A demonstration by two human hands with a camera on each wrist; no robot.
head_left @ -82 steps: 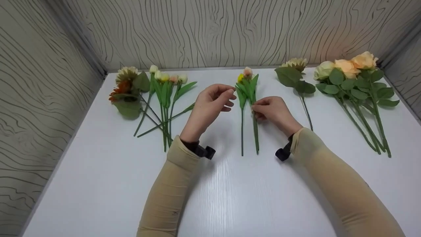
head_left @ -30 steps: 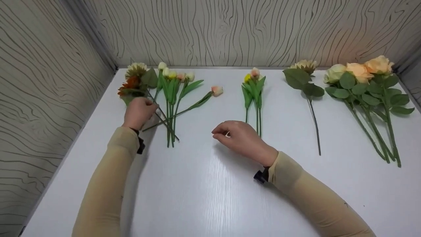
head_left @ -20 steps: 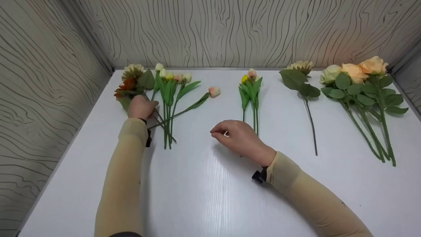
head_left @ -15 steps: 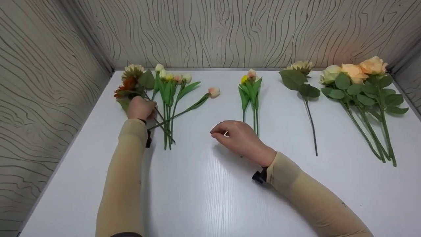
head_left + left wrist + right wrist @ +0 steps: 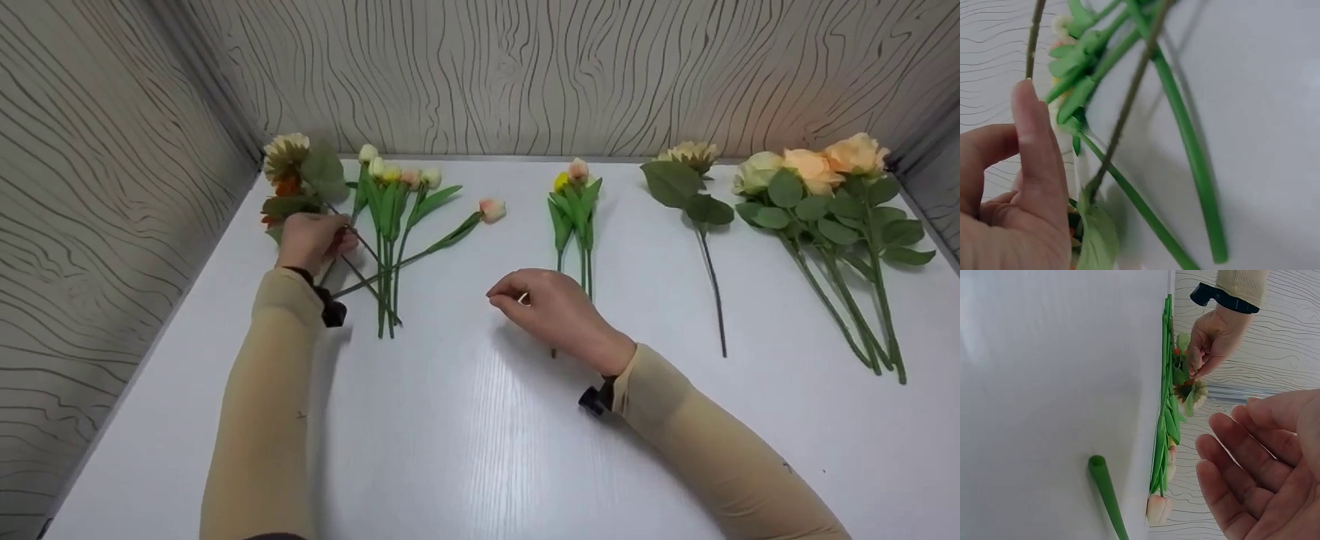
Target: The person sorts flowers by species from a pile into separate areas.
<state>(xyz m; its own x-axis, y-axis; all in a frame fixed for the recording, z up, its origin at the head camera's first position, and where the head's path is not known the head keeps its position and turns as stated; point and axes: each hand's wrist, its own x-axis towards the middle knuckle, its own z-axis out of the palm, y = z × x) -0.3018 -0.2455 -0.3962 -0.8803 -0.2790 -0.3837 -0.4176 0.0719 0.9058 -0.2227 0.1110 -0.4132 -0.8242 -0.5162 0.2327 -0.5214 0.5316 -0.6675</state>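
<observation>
At the table's left, my left hand (image 5: 311, 240) pinches the thin brown-green stem (image 5: 1033, 39) of a cream sunflower (image 5: 287, 154) between thumb and finger. An orange sunflower (image 5: 287, 185) sits just below that bloom, partly hidden by leaves and my hand; its stem (image 5: 1129, 101) slants across green tulip stems in the left wrist view. Right of this hand lie several tulips (image 5: 390, 202), with a pink tulip (image 5: 491, 210) crossing their stems. My right hand (image 5: 559, 311) hovers with relaxed, bent fingers, holding nothing, and covers part of the stems of a smaller tulip group (image 5: 576, 199).
Toward the back right lies another cream sunflower (image 5: 690, 157) with dark leaves. Beside it are several roses (image 5: 814, 172), peach and pale green, their stems pointing toward the front right. Patterned panels (image 5: 480, 75) border the white table (image 5: 450, 450) behind and at the sides.
My left hand went from the middle tulips to the left sunflowers, and the cream bloom has just shifted left and up with it. My right hand released the middle tulips and drew back toward me.
</observation>
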